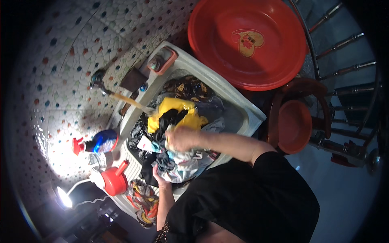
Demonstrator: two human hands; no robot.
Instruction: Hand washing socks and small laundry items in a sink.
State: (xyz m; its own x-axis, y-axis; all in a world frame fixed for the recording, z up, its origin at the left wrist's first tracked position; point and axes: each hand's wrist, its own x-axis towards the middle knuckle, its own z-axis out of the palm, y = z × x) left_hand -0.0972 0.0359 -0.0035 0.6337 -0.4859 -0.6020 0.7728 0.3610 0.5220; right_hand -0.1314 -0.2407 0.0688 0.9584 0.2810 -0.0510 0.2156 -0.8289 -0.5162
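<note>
My right hand (182, 139), blurred, grips a pale yellowish item (168, 140) over the laundry; whether that is cloth or something else cannot be told. At the near side of the sink (209, 70), my left hand (160, 177) holds the edge of a wet white printed garment (179, 174), its fingers partly hidden. A yellow cloth (190, 114) and a black cloth (168, 118) lie beyond my hands. Dark patterned fabric (191, 86) sits in water at the far end. Water runs from a yellowish hose (129, 99) on the wall tap (98, 85).
A big red plastic basin (273, 65) stands beyond the sink, near a smaller reddish basin (294, 126) and metal railings (343, 45). Along the left lie a soap dish (170, 64), a blue spray bottle (104, 141), a red plastic scoop (114, 181), a lit lamp (64, 196) and multicoloured cloth (146, 202).
</note>
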